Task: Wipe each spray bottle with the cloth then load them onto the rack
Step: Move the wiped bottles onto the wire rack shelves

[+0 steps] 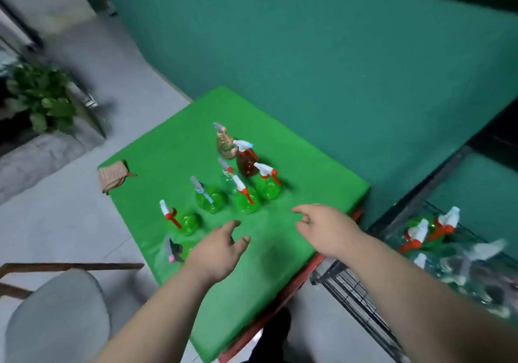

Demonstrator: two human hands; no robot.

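Closest to me, my left hand (221, 246) and right hand (325, 228) hover over the near part of the green-covered table (280, 292). Both are empty, with fingers spread and loosely bent, gripping nothing. Just left of the left hand sits the nearest spray bottle (175, 249), blurred and partly hidden by my wrist, so I cannot tell whether it stands or lies. Beyond it an orange-trigger green bottle (186, 224) stands upright. Further back come more green bottles (246, 200), then a red-brown bottle (246, 161) and an amber bottle (225, 145). They are clustered close together, I judge so that all can be reached from one stance.

The tan cloth (112, 177) lies at the table's far left corner, well apart from both hands — fetching it looks like my next move, since wiping precedes loading. The black wire rack (358, 298) stands just off the table's right edge and already holds several loaded bottles (420, 231), which keeps loading a short swing rightward.
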